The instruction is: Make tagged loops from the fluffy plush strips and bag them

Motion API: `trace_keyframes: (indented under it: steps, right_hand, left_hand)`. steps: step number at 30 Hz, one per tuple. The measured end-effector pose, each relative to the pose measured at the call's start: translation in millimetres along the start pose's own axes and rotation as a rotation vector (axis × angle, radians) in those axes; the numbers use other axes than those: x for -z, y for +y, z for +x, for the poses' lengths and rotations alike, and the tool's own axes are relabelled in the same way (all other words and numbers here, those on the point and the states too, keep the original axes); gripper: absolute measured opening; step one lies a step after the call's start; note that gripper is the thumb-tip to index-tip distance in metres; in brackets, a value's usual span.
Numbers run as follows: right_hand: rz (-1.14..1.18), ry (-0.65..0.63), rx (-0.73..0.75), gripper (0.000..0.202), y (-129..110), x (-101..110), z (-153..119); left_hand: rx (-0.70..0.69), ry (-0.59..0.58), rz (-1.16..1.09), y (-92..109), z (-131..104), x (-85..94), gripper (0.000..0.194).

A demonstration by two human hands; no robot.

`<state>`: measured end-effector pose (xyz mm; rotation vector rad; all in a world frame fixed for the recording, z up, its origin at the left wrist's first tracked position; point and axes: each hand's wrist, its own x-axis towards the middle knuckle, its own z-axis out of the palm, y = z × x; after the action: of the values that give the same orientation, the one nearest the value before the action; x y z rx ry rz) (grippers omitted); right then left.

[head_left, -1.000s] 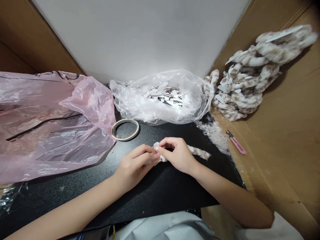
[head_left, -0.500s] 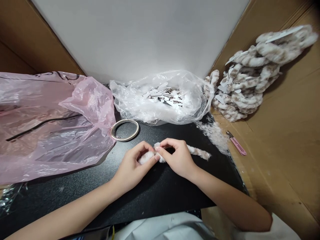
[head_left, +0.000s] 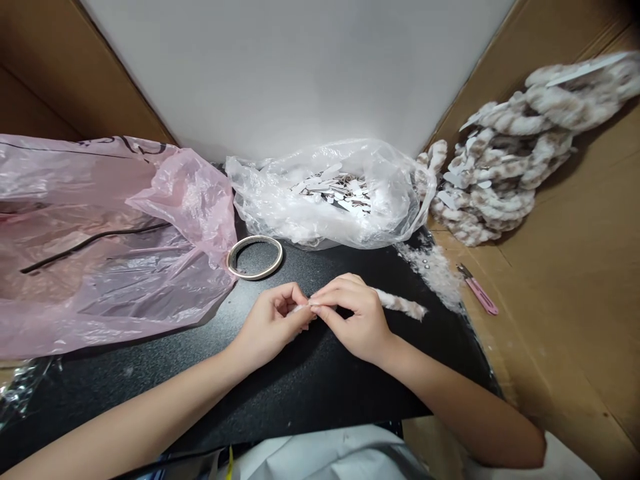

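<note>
My left hand (head_left: 270, 319) and my right hand (head_left: 356, 313) meet fingertip to fingertip low over the black table. Both are closed in a pinch, thumbs and forefingers nearly touching. A bit of white shows between the left fingers, mostly covered. From behind my right hand a white and brown furry strip (head_left: 404, 305) sticks out to the right, its end lying on the table. The rest of the strip is hidden by the hands. A narrow roll of tape (head_left: 256, 275) lies beyond my left hand.
Behind the hands sits a clear plastic bag (head_left: 270, 213) with white tags inside. A pink plastic bag (head_left: 195, 200) spreads on the left. To the right lie white fluff (head_left: 435, 273), pink thread snips (head_left: 481, 293) and a heap of furry loops (head_left: 505, 180) on cardboard (head_left: 565, 313).
The white furry part and a small whitish tab visible between my hands are now mostly covered by my fingers. The whole view has shifted slightly.
</note>
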<state>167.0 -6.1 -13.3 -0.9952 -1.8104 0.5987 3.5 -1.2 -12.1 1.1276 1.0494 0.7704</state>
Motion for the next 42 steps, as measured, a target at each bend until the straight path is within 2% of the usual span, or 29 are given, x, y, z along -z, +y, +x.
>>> trace_keyframes:
  steps: [5,13,19,24,27,30,36,42]
  right_hand:
    - [-0.040,0.010,0.091,0.013,4.5,0.7,-0.8]
    - [-0.087,-0.005,0.174,0.015,8.2,5.4,-3.2]
    - [-0.209,-0.069,0.189,0.017,7.5,8.3,-4.6]
    - [-0.249,-0.058,0.250,0.018,9.7,10.4,-5.9]
    - [-0.196,-0.076,0.259,0.019,9.7,11.7,-5.2]
    - [-0.042,-0.103,0.188,0.020,7.9,12.5,-4.5]
    - [0.115,-0.136,-0.151,0.014,3.3,13.4,-4.3]
    - [0.108,-0.137,-0.191,0.008,-0.1,9.5,-4.7]
  left_hand:
    - [0.020,0.056,-0.130,-0.6,-1.3,-2.7,0.034]
    - [0.088,-0.064,-0.269,1.8,-0.1,2.6,0.026]
    - [0.106,-0.015,-0.312,6.2,-0.9,4.1,0.024]
    - [0.146,-0.060,-0.339,5.1,0.4,5.4,0.031]
    - [0.166,-0.082,-0.313,1.7,1.9,8.0,0.038]
    - [0.167,-0.107,-0.266,0.7,2.9,11.1,0.039]
    - [0.136,-0.054,-0.174,6.9,2.5,12.9,0.041]
    - [0.086,-0.106,-0.039,11.0,3.1,14.1,0.032]
